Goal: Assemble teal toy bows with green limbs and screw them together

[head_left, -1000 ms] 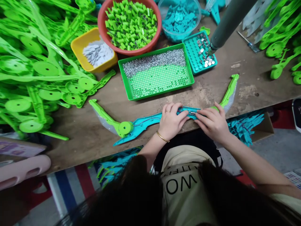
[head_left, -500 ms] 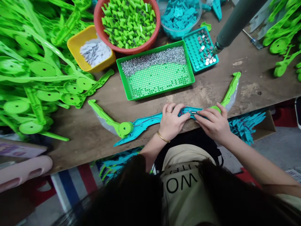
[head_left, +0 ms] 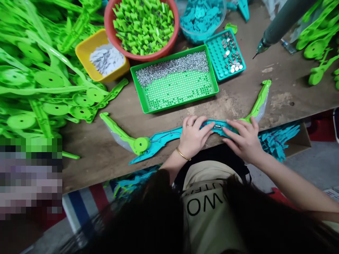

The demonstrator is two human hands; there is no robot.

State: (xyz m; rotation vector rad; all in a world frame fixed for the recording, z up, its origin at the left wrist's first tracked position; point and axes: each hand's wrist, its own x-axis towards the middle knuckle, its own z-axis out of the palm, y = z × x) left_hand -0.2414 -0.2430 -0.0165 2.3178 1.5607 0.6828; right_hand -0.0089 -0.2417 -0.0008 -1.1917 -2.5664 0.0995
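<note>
A toy bow with a blue middle body and green-and-grey arms lies along the table's front edge, its open inner side with thin wires facing up. My left hand grips the body near its middle, fingers over the far edge and thumb reaching toward a small slot. In that slot sit shiny silver button cells. Over the body's right part lies my right hand, fingers apart and touching it, fingertips just right of the cells. The hand partly covers the right joint.
Beyond the bow stand a green tray of screws, a turquoise tray of button cells, a red bowl of green pieces and a yellow bowl. A screwdriver hangs at upper right. Green parts pile up left.
My right fingers have drawn back to the right from the slot and spread, uncovering the button cells. The hanging screwdriver has swung right. My left hand has stayed on the bow.
</note>
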